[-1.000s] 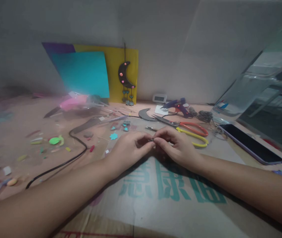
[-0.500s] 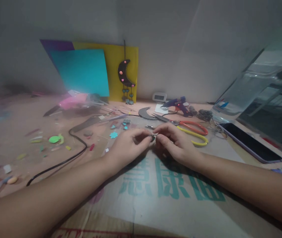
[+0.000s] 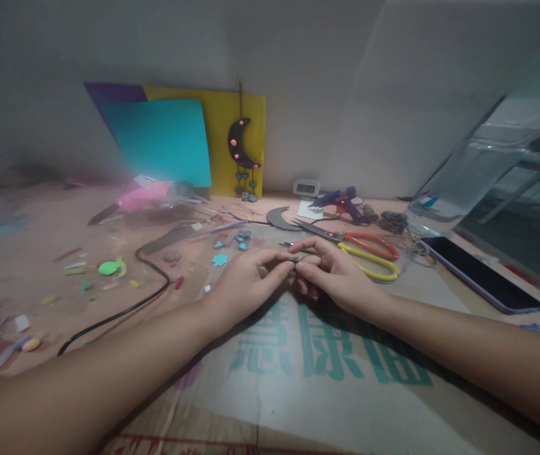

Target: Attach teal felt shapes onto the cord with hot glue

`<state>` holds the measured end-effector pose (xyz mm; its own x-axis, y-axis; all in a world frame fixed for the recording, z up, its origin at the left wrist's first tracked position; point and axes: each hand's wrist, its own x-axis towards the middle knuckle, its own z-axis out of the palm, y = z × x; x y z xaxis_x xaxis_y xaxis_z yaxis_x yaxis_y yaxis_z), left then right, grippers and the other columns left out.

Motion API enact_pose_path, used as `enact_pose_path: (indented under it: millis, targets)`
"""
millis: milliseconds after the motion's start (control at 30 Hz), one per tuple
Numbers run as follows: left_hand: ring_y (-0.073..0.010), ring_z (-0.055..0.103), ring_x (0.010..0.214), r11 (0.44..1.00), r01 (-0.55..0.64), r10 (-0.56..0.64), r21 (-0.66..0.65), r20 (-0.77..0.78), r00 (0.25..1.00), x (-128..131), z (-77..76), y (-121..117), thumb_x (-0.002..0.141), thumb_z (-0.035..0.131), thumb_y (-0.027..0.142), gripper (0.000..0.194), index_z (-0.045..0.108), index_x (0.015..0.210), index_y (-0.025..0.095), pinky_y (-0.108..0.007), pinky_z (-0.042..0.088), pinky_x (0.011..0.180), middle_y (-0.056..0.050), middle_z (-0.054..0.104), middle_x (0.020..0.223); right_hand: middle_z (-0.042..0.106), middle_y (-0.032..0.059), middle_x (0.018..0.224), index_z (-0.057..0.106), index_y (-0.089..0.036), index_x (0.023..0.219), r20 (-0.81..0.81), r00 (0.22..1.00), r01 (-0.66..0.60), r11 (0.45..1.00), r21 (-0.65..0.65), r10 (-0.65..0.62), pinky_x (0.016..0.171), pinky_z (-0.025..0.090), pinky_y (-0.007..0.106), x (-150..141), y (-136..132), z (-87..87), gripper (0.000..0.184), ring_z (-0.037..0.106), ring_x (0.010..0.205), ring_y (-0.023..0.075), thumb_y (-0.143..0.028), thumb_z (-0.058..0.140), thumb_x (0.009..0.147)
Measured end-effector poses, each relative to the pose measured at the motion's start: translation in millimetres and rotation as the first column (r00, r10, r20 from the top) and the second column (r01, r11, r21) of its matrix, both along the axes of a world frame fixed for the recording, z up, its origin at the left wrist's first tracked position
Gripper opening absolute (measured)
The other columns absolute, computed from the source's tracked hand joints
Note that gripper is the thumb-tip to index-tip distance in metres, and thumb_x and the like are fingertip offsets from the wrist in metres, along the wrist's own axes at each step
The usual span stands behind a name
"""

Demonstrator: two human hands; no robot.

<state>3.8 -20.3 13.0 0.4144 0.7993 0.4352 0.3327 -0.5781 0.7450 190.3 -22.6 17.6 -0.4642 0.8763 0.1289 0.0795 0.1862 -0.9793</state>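
My left hand point(image 3: 255, 273) and my right hand point(image 3: 334, 268) meet over the printed sheet, fingertips pinched together around a tiny dark greyish piece point(image 3: 294, 259). Most of that piece is hidden by the fingers, so its kind does not show. Just beyond my right hand lie scissors point(image 3: 369, 256) with one red and one yellow handle. A grey crescent cutout point(image 3: 279, 218) rests flat behind the hands. Left of them are a turquoise flower cutout point(image 3: 219, 260) and a few small turquoise pieces point(image 3: 242, 240).
A decorated dark crescent point(image 3: 239, 144) hangs before a yellow sheet point(image 3: 213, 139) at the back. A glue gun point(image 3: 341, 203), a small white display point(image 3: 306, 188) and grey yarn point(image 3: 393, 221) stand behind. A phone point(image 3: 481, 275) lies right; a black cord point(image 3: 122, 311) and scraps lie left.
My right fingertips have closed in on the small piece, nearer to my left fingertips. The whole view has shifted slightly; other things on the table lie as before.
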Motion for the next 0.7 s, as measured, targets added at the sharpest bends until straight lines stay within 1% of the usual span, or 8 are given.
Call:
enact_pose_path:
  millis: [133, 300, 400, 533, 633, 700]
  targets:
    - [-0.0138, 0.066, 0.078, 0.997, 0.021, -0.017, -0.078, 0.054, 0.998, 0.4, -0.1, 0.5, 0.092, 0.053, 0.025, 0.019, 0.07, 0.094, 0.018, -0.023, 0.049, 0.071, -0.002, 0.074, 0.088, 0.06, -0.0041, 0.059, 0.048, -0.019, 0.101, 0.009, 0.998, 0.066, 0.998, -0.021, -0.066, 0.044, 0.039, 0.018, -1.1, 0.2, 0.3, 0.027, 0.055, 0.049, 0.0092, -0.041, 0.058, 0.09]
    - [-0.0147, 0.066, 0.078, 0.989, 0.02, -0.01, -0.149, 0.067, 0.998, 0.0, -0.8, 0.7, 0.09, 0.055, 0.026, 0.017, 0.069, 0.092, 0.017, -0.024, 0.05, 0.069, -0.003, 0.073, 0.087, 0.06, -0.0037, 0.06, 0.051, -0.018, 0.092, 0.024, 0.99, 0.141, 0.99, 0.012, -0.142, 0.041, 0.038, 0.018, -1.8, 0.2, 0.0, 0.03, 0.054, 0.047, 0.0086, -0.046, 0.062, 0.086]
    - [-0.0143, 0.066, 0.077, 0.983, -0.015, 0.026, -0.182, 0.059, 0.998, -0.2, 0.6, 0.7, 0.088, 0.058, 0.024, 0.013, 0.068, 0.088, 0.016, -0.024, 0.049, 0.07, -0.002, 0.072, 0.084, 0.06, -0.0038, 0.06, 0.052, -0.018, 0.089, 0.04, 0.988, 0.151, 0.988, 0.029, -0.152, 0.04, 0.037, 0.018, -1.9, 0.2, 0.5, 0.03, 0.054, 0.047, 0.0082, -0.046, 0.062, 0.086]
    - [-0.0147, 0.065, 0.078, 0.978, -0.031, 0.048, -0.207, 0.077, 0.996, 0.1, 0.2, 1.8, 0.086, 0.061, 0.025, 0.011, 0.066, 0.085, 0.016, -0.025, 0.049, 0.071, -0.002, 0.071, 0.084, 0.058, -0.0047, 0.058, 0.053, -0.018, 0.092, 0.056, 0.987, 0.148, 0.989, 0.023, -0.15, 0.04, 0.037, 0.018, -2.1, -0.1, 1.0, 0.028, 0.053, 0.046, 0.0083, -0.044, 0.061, 0.086]
    - [-0.0142, 0.065, 0.079, 0.976, -0.007, 0.034, -0.22, 0.12, 0.992, 0.6, -3.0, 3.6, 0.085, 0.063, 0.027, 0.013, 0.064, 0.092, 0.015, -0.025, 0.049, 0.071, -0.002, 0.07, 0.086, 0.057, -0.005, 0.058, 0.053, -0.018, 0.091, 0.085, 0.982, 0.162, 0.985, 0.05, -0.166, 0.04, 0.037, 0.018, -2.0, -1.0, 0.7, 0.026, 0.053, 0.046, 0.0086, -0.043, 0.06, 0.087]
    - [-0.0144, 0.065, 0.079, 0.972, 0.011, 0.026, -0.234, 0.152, 0.988, 1.0, -4.9, 4.2, 0.085, 0.063, 0.029, 0.019, 0.062, 0.098, 0.016, -0.025, 0.05, 0.071, -0.002, 0.069, 0.087, 0.057, -0.0047, 0.059, 0.053, -0.019, 0.089, 0.113, 0.976, 0.174, 0.98, 0.098, -0.185, 0.04, 0.037, 0.018, -1.8, -1.8, 0.3, 0.025, 0.052, 0.046, 0.0084, -0.042, 0.059, 0.087]
